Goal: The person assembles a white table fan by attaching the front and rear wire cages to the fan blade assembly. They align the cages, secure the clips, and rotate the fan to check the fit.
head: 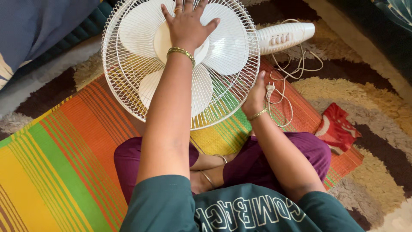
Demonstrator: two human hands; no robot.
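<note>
Pressing one fan (pixel 141 77), two hands: left hand (pixel 186 25), right hand (pixel 255 99).

Left hand (pixel 187 25) flat on white fan (pixel 141 77); right hand (pixel 254 98) grips its rim.

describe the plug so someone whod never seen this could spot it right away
Start at the big white fan lying face up on the striped mat. Beside its right rim, the right hand grips the grille edge. The plug lies next to that hand: a small white block ending the looped white cord.
</note>
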